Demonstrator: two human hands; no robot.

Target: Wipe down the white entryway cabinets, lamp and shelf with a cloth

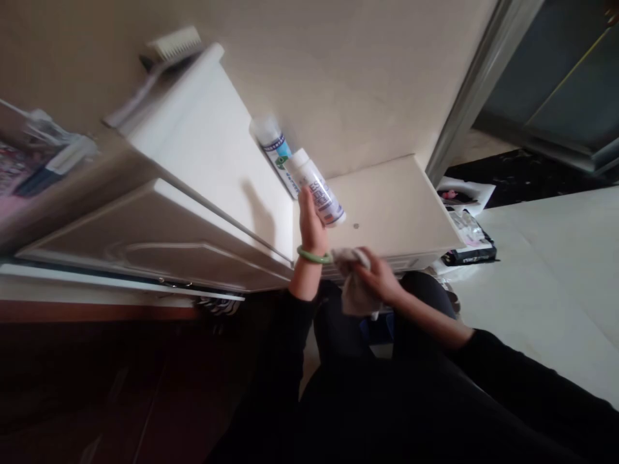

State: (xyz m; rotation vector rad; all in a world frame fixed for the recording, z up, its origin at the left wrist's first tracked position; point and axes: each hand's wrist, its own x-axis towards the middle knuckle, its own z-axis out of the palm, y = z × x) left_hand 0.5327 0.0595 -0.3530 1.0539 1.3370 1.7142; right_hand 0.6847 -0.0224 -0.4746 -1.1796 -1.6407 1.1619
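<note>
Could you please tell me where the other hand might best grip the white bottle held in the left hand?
Probably around the body of the white bottle, from the picture's right: it looks cylindrical, with that side exposed; the left hand sits opposite.

A tall, boxy white cabinet (203,148) stands left of the low, flat cream bench (396,193). A round white-and-blue bottle (279,152) stands at the bench's back left corner. A round white bottle (319,192) is in the left hand (312,222), over the bench's left side. A crumpled pale cloth (358,295) is in the right hand (382,277), by the bench's front edge. A black-and-white bag (470,241) lies right of the bench.
</note>
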